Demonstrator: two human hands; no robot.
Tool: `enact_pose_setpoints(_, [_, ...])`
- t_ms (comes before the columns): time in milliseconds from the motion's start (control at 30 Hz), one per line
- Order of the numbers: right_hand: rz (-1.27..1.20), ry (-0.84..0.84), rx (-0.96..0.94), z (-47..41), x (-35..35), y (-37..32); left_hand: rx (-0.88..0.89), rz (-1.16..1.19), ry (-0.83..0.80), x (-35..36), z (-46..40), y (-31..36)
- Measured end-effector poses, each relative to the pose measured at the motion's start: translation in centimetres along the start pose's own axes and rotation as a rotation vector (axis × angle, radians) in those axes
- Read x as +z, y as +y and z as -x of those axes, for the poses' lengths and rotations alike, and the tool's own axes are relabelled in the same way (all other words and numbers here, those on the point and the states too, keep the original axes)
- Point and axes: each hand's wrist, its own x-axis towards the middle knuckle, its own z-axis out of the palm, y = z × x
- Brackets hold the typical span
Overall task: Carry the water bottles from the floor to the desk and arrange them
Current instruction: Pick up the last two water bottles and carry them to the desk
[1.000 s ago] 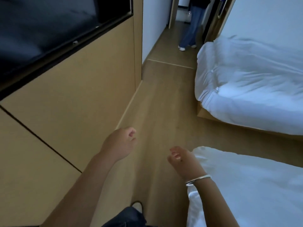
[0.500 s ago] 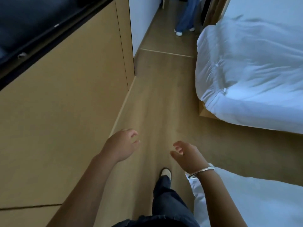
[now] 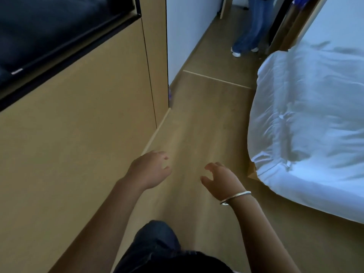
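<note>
Both hands empty, left hand (image 3: 150, 170) and right hand (image 3: 220, 179) loosely curled ahead over the tan wood floor (image 3: 197, 125), likely mid-walk; one faint bottle-like shape (image 3: 169, 93) at the wall panel's corner, uncertain.

Much of the room is cropped, blurred or masked.

The black television (image 3: 59, 34) on the left is cut by the top and left edges, and its small logo is too blurred to read. A small bluish thing (image 3: 169, 93) at the far corner of the wooden wall panel (image 3: 78, 144) is mostly hidden behind that panel's edge; whether it is a bottle cannot be told. The far person (image 3: 249, 30) in the corridor is cropped above the legs. The white bed (image 3: 315, 125) runs off the right edge. The wearer's own leg (image 3: 157, 245) leaves the bottom edge, its foot unseen. The left hand (image 3: 150, 170) and right hand (image 3: 220, 180) are smeared, so their fingertips are unclear.
</note>
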Motion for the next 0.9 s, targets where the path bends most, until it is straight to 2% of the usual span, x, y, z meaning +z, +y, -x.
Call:
enact_pose_setpoints(267, [0.158, -0.089, -0.011, -13.6, -4.5, 0.9, 0.0, -0.013, -0.044, -2.1, -13.9, 0.2])
enact_pose_setpoints(367, [0.192, -0.102, -0.007, -19.2, -6.9, 0.3, 0.014, -0.085, -0.051, -4.3, -20.4, 0.4])
enact_pose_setpoints(633, [0.178, -0.072, 0.032, -32.3, -12.9, 0.1, 0.17, -0.218, -0.1, -9.8, -36.7, 3.5])
enact_pose_setpoints(900, [0.189, -0.14, 0.037, -44.2, -17.9, 4.8, 0.156, -0.218, -0.204, -10.0, -49.3, 7.2])
